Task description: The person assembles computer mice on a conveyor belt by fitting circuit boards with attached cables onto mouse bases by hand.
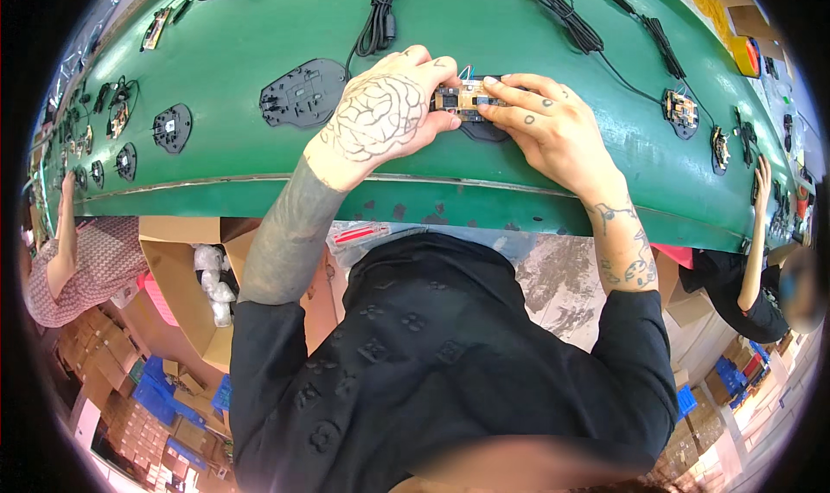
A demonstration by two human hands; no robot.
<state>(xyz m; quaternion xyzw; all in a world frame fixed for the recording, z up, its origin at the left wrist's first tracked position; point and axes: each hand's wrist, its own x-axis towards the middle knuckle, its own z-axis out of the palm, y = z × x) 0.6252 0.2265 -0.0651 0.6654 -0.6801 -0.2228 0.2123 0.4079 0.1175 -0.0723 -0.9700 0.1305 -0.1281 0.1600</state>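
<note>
Between my two hands lies a small tan circuit board (473,97) with dark parts and thin coloured wires at its top. It sits over a black mouse base (484,132), which shows only at its lower edge. My left hand (389,108) pinches the board's left end between thumb and fingers. On the board's right side, the fingers of my right hand (546,121) press down from above. A second black mouse base (303,93) lies flat just left of my left hand. Behind that hand is a coiled black cable (379,17), whose lead runs down behind my fingers.
More mouse bases (172,128) lie along the green bench (233,35) to the left. At right are a board on a base (680,112) and a coiled cable (566,13). Other people's hands (762,184) reach the bench on both sides. An open carton (177,268) stands below.
</note>
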